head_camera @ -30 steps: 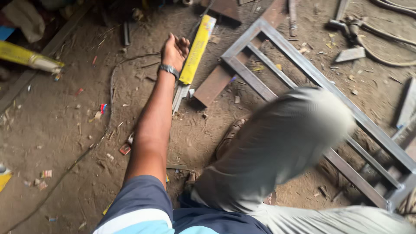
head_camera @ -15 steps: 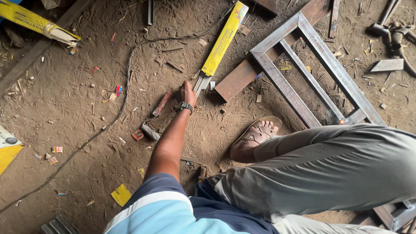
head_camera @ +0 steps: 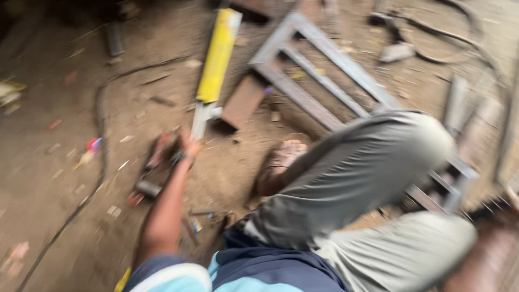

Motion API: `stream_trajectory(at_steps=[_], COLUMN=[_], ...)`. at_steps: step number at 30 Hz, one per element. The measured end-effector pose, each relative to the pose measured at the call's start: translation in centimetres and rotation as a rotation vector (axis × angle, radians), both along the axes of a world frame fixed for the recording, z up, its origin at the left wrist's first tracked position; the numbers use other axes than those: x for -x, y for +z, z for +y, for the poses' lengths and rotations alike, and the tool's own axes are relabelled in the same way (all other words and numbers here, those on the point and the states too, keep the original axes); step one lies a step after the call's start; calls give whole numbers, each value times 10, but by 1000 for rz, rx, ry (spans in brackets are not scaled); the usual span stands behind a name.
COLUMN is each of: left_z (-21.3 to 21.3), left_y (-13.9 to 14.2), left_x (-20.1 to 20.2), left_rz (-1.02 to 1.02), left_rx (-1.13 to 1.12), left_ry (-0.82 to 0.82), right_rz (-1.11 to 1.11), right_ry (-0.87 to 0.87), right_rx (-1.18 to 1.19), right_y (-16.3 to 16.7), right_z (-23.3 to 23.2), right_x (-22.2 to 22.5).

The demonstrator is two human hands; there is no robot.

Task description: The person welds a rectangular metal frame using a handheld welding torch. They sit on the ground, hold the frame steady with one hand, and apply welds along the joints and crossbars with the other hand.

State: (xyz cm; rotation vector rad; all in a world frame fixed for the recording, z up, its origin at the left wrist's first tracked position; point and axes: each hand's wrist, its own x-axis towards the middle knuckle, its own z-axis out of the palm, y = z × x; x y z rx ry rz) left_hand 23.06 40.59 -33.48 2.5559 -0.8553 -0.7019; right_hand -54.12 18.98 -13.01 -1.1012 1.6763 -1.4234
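1. On the dirt floor, ahead of the seated person, the left hand [head_camera: 189,145] reaches out at the end of an extended arm. It rests at the lower end of a long yellow spirit level [head_camera: 217,59], where the yellow body gives way to a bare grey metal end [head_camera: 201,120].
2. Finger state: motion blur hides the fingers; I cannot tell whether they are spread, closed or gripping.
3. The right hand [head_camera: 494,208] shows only as a blur at the right edge, near the knee; what it holds cannot be told.
4. Handling, as a judgement: the level looks stiff, straight and fairly light for its length, with smooth, possibly dusty faces. A hold nearer mid-length would balance better than the end.
5. Just left of the hand lies a short dark tool with red on it [head_camera: 154,167]; its kind is unclear.
6. A grey welded steel frame [head_camera: 324,75] lies right of the level, with a flat brown plate [head_camera: 243,101] between them.
7. A dark cable [head_camera: 100,135] runs down the floor at left, among scattered scraps.
8. The person's sandalled foot [head_camera: 281,162] and bent knee [head_camera: 389,162] occupy the near right.
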Motion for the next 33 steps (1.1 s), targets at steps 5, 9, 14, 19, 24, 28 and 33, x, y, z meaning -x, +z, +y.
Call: stream_trajectory(at_steps=[5,9,14,19,24,28,33], left_z=[94,130,58,-85,-238,-346,-402], left_y=[-18,-17,12,105,242,342,381], left_x=[81,145,164,131,133,202,313], left_rz=[-46,78,198,128,-415,-727,-662], left_rx=[405,675,805,833,874,1008,1039], left_ry=[243,337,25,-425,-877,-1198,-1313], right_rz=[135,651,1043,954,984,674,483], right_ry=[19,-135,-77,-10,116,186,254], right_rx=[58,41,-453,-459,-340,-314,-220], right_y=[-18,-8,8,4,6,25,47], right_z=[-24,-22,-25,-18,-2,6,15], right_x=[8,-14,-35,-11,7,-13,-45])
